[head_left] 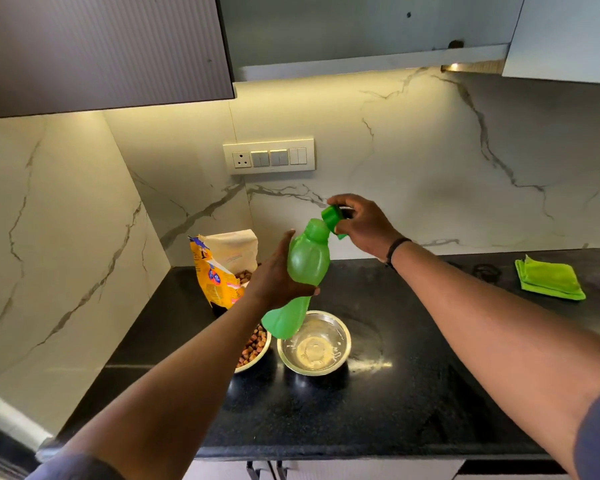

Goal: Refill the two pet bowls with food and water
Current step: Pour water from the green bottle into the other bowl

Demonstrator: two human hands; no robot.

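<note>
My left hand [274, 275] grips a green plastic bottle [303, 271] around its middle and holds it tilted above the counter. My right hand [361, 223] holds the bottle's green flip cap [331, 218] at the neck, and the cap stands off the mouth. Below the bottle sit two steel bowls. The right bowl [314, 342] holds clear water. The left bowl [257, 348] holds brown kibble and is partly hidden by my left forearm. An opened orange pet food bag [215, 271] stands behind the bowls.
The black stone counter [378, 410] runs to a marble wall corner on the left. A folded green cloth [548, 278] lies at the far right. A switch panel [269, 155] sits on the backsplash, and wall cabinets [101, 46] hang overhead.
</note>
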